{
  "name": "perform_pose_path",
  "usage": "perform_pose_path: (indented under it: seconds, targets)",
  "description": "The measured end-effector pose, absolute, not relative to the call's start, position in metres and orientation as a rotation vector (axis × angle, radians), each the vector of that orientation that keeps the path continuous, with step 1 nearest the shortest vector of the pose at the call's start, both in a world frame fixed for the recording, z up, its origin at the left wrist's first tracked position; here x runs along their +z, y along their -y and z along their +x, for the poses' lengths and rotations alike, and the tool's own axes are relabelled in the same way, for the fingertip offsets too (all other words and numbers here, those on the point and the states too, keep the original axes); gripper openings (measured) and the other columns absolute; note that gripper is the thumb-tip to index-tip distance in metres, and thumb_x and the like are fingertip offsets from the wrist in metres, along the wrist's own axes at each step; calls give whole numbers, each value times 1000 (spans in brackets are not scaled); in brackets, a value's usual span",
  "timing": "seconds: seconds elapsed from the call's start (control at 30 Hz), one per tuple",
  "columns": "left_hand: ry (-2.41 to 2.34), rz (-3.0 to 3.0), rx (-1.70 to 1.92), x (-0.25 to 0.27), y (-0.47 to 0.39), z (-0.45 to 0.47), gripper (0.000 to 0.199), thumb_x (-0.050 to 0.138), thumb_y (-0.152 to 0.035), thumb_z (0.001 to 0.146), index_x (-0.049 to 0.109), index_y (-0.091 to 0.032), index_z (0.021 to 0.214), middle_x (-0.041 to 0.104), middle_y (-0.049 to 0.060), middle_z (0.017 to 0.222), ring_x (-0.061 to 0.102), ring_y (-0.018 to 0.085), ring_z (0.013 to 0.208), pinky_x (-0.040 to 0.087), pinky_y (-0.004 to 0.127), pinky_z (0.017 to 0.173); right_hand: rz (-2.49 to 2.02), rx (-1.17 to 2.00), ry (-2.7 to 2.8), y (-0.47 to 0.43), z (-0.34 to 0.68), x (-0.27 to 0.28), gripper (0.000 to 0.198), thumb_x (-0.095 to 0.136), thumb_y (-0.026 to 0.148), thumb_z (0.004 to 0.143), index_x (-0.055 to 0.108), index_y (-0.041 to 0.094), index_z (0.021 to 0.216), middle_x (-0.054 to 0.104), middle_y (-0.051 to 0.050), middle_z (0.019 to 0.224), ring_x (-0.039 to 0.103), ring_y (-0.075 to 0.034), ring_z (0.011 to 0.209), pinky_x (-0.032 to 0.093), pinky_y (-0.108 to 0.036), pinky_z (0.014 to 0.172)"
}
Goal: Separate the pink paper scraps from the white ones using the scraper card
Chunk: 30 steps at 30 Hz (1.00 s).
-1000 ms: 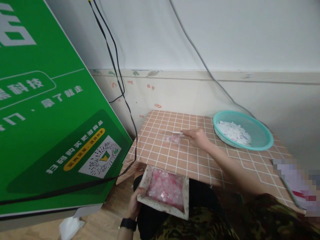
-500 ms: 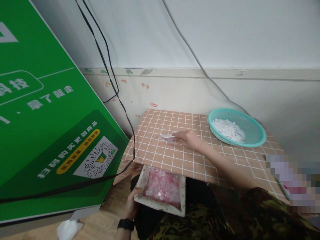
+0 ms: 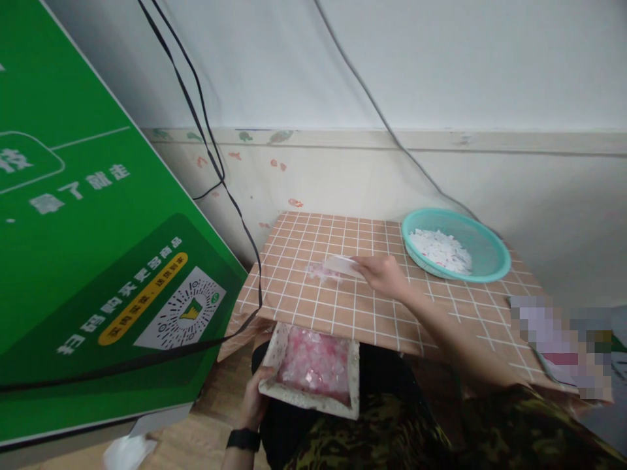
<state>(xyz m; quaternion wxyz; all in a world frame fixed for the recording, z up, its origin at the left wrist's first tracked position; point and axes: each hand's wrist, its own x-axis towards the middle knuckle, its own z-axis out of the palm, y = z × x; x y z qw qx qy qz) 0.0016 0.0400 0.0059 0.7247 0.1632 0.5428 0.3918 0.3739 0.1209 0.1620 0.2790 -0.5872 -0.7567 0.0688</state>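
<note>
My left hand (image 3: 255, 397) grips the left side of an open, pale patterned box (image 3: 308, 399) on my lap, against the table's front edge. Inside it lie many small, shiny pink and clear pieces (image 3: 316, 365), too small to name. Over the table my right hand (image 3: 386, 277) pinches a flat whitish card-like piece (image 3: 344, 265), held tilted. Just left of and under that piece, a few pinkish, clear bits (image 3: 317, 271) are scattered on the checked tablecloth (image 3: 343, 310).
A turquoise mesh basket (image 3: 490, 264) holding small white pieces (image 3: 441, 251) stands at the table's back right. Blurred-out packaging (image 3: 553, 346) lies at the right edge. A green printed panel (image 3: 98, 261) rises on the left, with black cables (image 3: 245, 225) hanging before it.
My right hand has shifted slightly right, and the whitish piece is now raised at a tilt. More pinkish bits show on the cloth. My left hand keeps hold of the box.
</note>
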Motion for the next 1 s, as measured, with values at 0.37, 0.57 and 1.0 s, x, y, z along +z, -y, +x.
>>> perform_pose_path:
  seconds: [0.37, 0.57, 1.0]
  targets:
    - [-1108, 377, 898, 11, -42, 3, 33, 67, -28, 58, 73, -15, 87, 74, 7, 77, 67, 31, 75, 51, 41, 69, -1668, 531, 1722, -125, 402, 146, 28, 59, 29, 80, 72, 19, 103, 70, -7, 104, 66, -26, 90, 52, -37, 78]
    - [-1024, 354, 884, 15, -47, 2, 29, 65, -27, 61, 73, -12, 84, 74, 8, 74, 67, 27, 70, 51, 40, 71, -1597, 692, 1760, -131, 393, 146, 29, 58, 31, 80, 71, 19, 103, 72, -5, 99, 67, -23, 79, 52, -33, 69]
    - [-944, 462, 959, 27, -74, 1, 44, 63, -18, 61, 70, -7, 103, 74, 14, 94, 67, 31, 84, 47, 40, 80, -1555, 646, 1795, -142, 370, 151, 30, 57, 28, 81, 71, 18, 105, 71, -5, 102, 67, -23, 82, 51, -31, 67]
